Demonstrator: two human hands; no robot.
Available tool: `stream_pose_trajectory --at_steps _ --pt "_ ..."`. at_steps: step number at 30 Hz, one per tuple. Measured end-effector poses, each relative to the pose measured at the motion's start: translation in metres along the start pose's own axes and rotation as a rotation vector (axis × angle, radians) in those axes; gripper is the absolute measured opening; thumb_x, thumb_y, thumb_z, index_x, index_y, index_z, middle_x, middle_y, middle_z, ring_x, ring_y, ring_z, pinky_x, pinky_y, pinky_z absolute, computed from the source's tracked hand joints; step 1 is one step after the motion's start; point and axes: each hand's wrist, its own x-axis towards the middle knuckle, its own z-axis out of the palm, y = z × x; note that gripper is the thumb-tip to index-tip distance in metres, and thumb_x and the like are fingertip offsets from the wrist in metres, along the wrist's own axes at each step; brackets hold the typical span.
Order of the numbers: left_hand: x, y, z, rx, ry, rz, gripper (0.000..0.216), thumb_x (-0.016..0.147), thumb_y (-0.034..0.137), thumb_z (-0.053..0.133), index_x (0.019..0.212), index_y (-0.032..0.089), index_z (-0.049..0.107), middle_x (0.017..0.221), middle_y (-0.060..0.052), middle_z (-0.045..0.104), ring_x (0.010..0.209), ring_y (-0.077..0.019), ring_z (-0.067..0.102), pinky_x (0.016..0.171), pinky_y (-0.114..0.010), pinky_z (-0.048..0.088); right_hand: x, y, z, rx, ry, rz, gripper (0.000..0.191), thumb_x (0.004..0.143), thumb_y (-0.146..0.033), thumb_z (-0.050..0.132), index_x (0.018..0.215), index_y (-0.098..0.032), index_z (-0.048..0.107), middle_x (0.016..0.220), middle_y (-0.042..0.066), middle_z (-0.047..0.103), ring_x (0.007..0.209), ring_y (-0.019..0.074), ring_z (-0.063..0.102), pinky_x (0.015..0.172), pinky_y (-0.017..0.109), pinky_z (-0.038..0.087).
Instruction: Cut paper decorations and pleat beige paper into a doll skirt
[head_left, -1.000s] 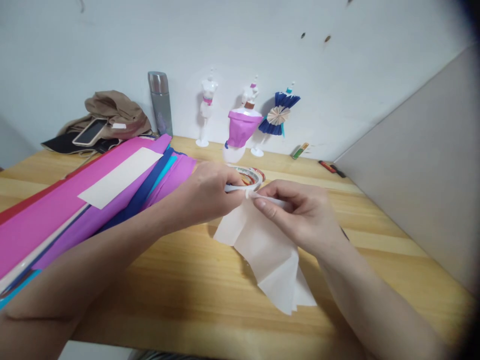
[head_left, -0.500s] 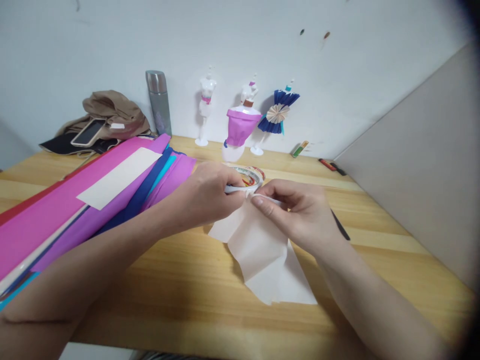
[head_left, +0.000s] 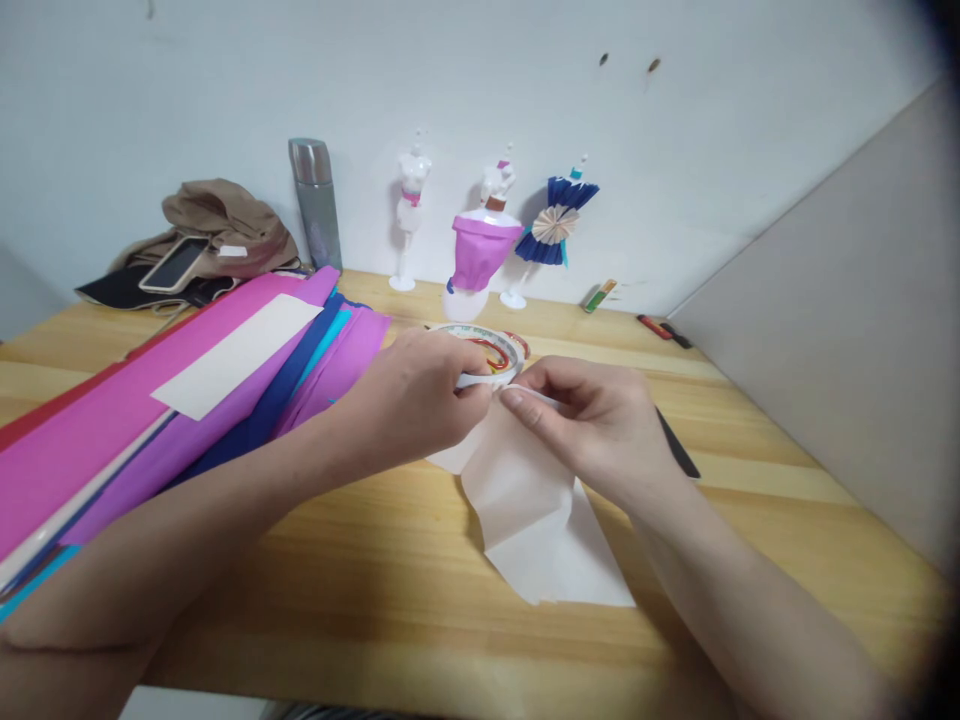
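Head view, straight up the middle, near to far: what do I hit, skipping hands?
Wooden table → pale sheet → tape roll → pinkish-purple garment on a white form → white wall.

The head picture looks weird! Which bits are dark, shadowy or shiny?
In the head view, the far right edge goes black and blurry, maybe from the lens; in that same view, the white paper has a soft shadow on the wooden table, and the bottle's metal cap looks shiny.

Tape (head_left: 511, 350) behind paper (head_left: 521, 500), bottle (head_left: 315, 205) left of mannequins (head_left: 411, 190)
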Motion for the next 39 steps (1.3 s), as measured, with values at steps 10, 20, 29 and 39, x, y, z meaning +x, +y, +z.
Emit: stream_pose_trajectory --at_steps 10,20,29,39 --pt "-0.006 0.007 0.002 0.166 -0.016 -0.001 0.022 0.078 0.014 0.055 0.058 0.017 0.047 0.055 0.002 0.047 0.053 -0.0093 0.033 0.052 -0.025 0.025 0.000 0.002 0.002 0.000 0.017 0.012 0.028 0.087 -0.026 0.065 0.061 -0.021 0.056 0.057 0.001 0.057 0.054 0.0141 0.048 0.050 0.029 0.036" --pt "-0.006 0.007 -0.005 0.021 0.032 0.086 0.026 0.074 0.012 0.060 0.057 0.017 0.041 0.054 0.006 0.040 0.052 -0.0074 0.031 0.050 -0.023 0.024 0.001 0.007 0.006 -0.074 0.176 -0.029 0.043 0.082 -0.036 0.074 0.053 -0.022 0.046 0.047 -0.003 0.044 0.045 0.0096 0.035 0.044 0.028 0.026" --pt "0.002 0.003 -0.014 -0.202 -0.109 -0.051 0.026 0.077 0.016 0.056 0.053 0.016 0.046 0.052 0.007 0.031 0.053 -0.0068 0.029 0.049 -0.023 0.020 0.000 0.003 0.003 0.004 0.132 -0.022 0.038 0.083 -0.038 0.075 0.057 -0.021 0.053 0.050 -0.002 0.048 0.047 0.0103 0.037 0.044 0.027 0.028" --pt "0.008 -0.004 -0.019 -0.249 -0.175 -0.198 0.020 0.071 0.014 0.052 0.052 0.017 0.047 0.050 0.006 0.034 0.050 -0.0071 0.032 0.045 -0.022 0.021 -0.003 0.011 0.002 0.113 0.060 0.007 0.027 0.084 -0.036 0.070 0.065 -0.019 0.061 0.060 0.001 0.058 0.059 0.0152 0.054 0.054 0.028 0.040"
